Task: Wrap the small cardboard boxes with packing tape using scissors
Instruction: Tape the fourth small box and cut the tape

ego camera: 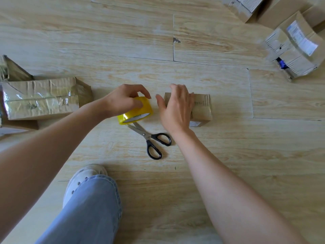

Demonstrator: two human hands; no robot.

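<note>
Head view looks down at the floor [175, 173], where a person sits with both arms stretched out.

The left hand [123, 101] is curled round a yellow tape roll [139, 111] and holds it from above. The roll stands a bit tilted, with its low edge on the floor. The right hand [175, 108] has straight fingers and holds nothing. It lies flat over the left end of the small box [202, 108] and looks like it is touching the top. The two hands are near each other, but they do not touch.

The small box sits on the floor, just to the right of the tape roll, with a thin gap of floor between them. Its long side runs from left to right. I see no shiny tape on the part of the box that shows, so I think the wrapping of this box has not started yet.

The right hand is the one nearer the box, so it can keep the box from sliding. The left hand has the tape, so I think the tape should be pulled from the left, over to the right, along the long side of the box.

The scissors [149, 136] lie on the floor, closer to the person, between the two arms. The blades are shut and point up at the tape roll, and the tips are right by it. The black handles point down toward the person, below the right wrist, so the right hand could pick them up most easily.

A big box [42, 99] with shiny tape on it lies far to the left. A pile of boxes [295, 50] sits far off at the top right.
</note>
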